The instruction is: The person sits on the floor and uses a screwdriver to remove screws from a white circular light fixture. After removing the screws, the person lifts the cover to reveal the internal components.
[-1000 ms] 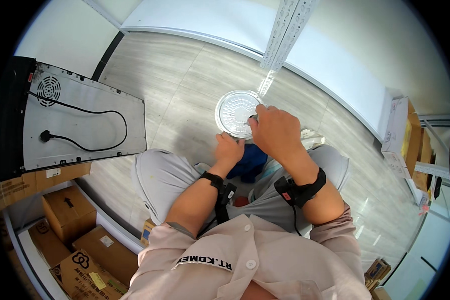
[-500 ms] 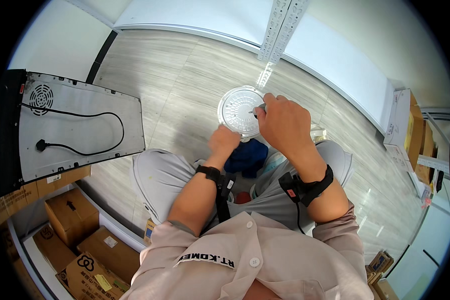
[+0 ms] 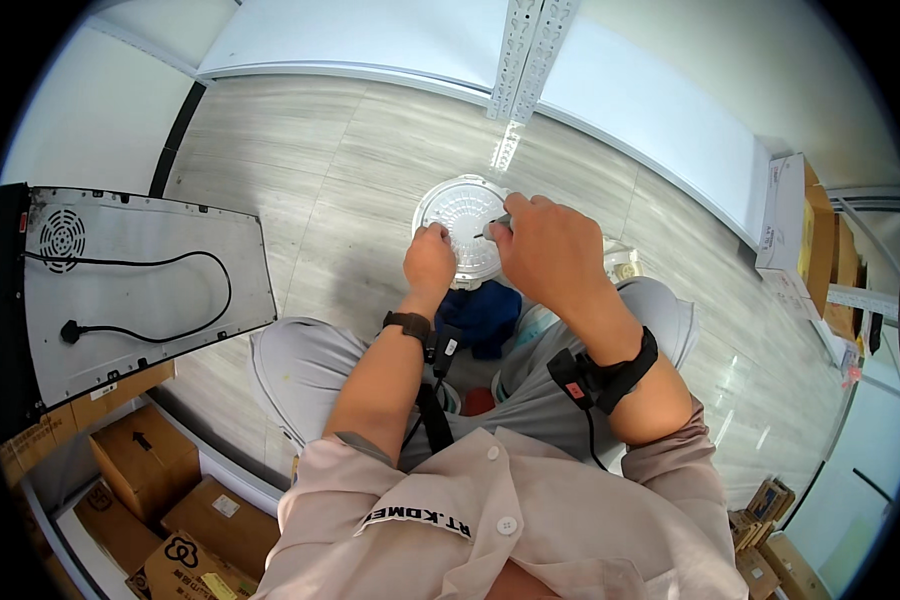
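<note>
A round, white, lid-like disc [image 3: 467,205] with a ribbed face and small tabs on its rim is in front of me between my knees. My right hand [image 3: 553,250] is closed round a small screwdriver [image 3: 494,230] with a grey handle; its thin dark shaft points left over the disc. At the disc's left side is my left hand [image 3: 431,262], its fingers pinched together over the face near the rim. Whatever is between those fingertips is hidden. Just below the disc lies a bunched dark blue cloth [image 3: 485,318].
To the left stands a metal-panelled appliance [image 3: 150,290] with a black power cord [image 3: 220,265] across its panel. Cardboard boxes [image 3: 145,450] fill a shelf at lower left. An opened carton [image 3: 800,220] is at right. A perforated metal post [image 3: 520,60] rises at the far side.
My left hand has moved up from the disc's lower rim onto its left side. The right hand keeps the screwdriver over the disc, its shaft now more visible. The whole view has shifted slightly.
</note>
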The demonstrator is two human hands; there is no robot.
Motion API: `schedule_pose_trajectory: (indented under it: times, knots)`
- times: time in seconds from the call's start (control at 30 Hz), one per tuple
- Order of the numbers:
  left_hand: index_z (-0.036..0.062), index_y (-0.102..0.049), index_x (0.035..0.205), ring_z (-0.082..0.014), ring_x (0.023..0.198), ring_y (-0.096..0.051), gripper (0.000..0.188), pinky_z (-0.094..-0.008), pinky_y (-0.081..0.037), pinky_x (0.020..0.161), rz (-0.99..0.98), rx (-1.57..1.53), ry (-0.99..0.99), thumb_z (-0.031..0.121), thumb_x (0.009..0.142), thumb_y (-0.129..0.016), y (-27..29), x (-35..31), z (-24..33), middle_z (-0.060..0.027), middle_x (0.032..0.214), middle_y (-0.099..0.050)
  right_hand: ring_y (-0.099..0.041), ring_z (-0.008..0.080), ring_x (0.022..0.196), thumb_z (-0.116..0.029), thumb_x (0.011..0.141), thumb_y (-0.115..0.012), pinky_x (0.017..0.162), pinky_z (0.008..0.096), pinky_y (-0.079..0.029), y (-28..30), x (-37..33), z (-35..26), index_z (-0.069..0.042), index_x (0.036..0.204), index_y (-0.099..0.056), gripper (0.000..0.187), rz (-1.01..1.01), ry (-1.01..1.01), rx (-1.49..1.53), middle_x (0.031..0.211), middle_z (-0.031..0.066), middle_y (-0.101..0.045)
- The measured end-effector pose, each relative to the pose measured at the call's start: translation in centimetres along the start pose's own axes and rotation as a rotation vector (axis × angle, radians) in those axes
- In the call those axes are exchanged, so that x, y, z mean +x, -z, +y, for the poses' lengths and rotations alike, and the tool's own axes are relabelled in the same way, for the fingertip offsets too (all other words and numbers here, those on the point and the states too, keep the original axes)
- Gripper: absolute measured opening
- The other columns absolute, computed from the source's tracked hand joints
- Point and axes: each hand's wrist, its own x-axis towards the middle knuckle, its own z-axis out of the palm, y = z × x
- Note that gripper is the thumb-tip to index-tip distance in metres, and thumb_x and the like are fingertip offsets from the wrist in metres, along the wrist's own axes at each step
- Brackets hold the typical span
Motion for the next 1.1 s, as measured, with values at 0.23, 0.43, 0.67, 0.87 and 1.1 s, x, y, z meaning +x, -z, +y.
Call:
schedule_pose_trajectory:
  times: [0.23,0.43,0.67,0.87,1.1]
  knots:
    - [0.0003,-0.07,0.095,-0.0325,0.084,-0.072,0.015,-0.0414,-0.057,0.079,-0.039,-0.352,0.14,0.013,0.089,-0.066,-0.7,-1.6,-0.4,-0.0167,0.088,-0.074,-0.073,0.0366,0.085,-0.031,0.094,-0.068,0.071,0.0471,-0.057,-0.8,1.5,0.4,-0.007,0.106,-0.071,0.027,-0.14,-0.105,0.076,0.093,0.0148,-0.074]
    - [0.0019,-0.075,0.098,-0.0195,0.083,-0.073,0.011,-0.0337,-0.057,0.077,-0.263,-0.47,-0.04,0.008,0.089,-0.072,0.0,-2.8,-1.9,-0.0135,0.087,-0.076,-0.074,0.0337,0.076,-0.031,0.094,-0.068,0.063,0.0439,-0.057,-1.9,1.9,0.6,-0.006,0.097,-0.069,0.025,-0.056,-0.023,0.046,0.084,0.0129,-0.073]
    - [0.0017,-0.076,0.101,-0.0303,0.083,-0.071,0.012,-0.0386,-0.056,0.077,-0.245,-0.272,-0.35,0.005,0.09,-0.072,0.8,-4.1,-3.0,-0.0165,0.091,-0.073,-0.075,0.0349,0.084,-0.03,0.095,-0.067,0.069,0.045,-0.059,-1.4,1.7,0.0,-0.004,0.103,-0.071,0.027,-0.184,-0.049,0.044,0.091,0.0155,-0.076]
    - [0.0034,-0.077,0.1,-0.0359,0.086,-0.07,0.013,-0.0415,-0.056,0.078,-0.121,-0.326,-0.285,0.003,0.09,-0.07,0.3,-5.0,-3.7,-0.0189,0.095,-0.072,-0.074,0.0366,0.088,-0.031,0.095,-0.067,0.074,0.0473,-0.058,-1.6,1.6,0.0,-0.006,0.105,-0.07,0.027,-0.199,-0.063,0.071,0.094,0.0158,-0.075]
    - [0.006,-0.081,0.1,-0.0298,0.085,-0.068,0.013,-0.0387,-0.055,0.077,-0.106,-0.312,-0.292,0.007,0.089,-0.076,-0.2,-5.4,-4.1,-0.0134,0.092,-0.069,-0.073,0.0366,0.089,-0.032,0.095,-0.067,0.076,0.0479,-0.057,-2.0,1.7,0.4,-0.007,0.104,-0.07,0.027,-0.214,-0.06,0.109,0.094,0.0154,-0.074]
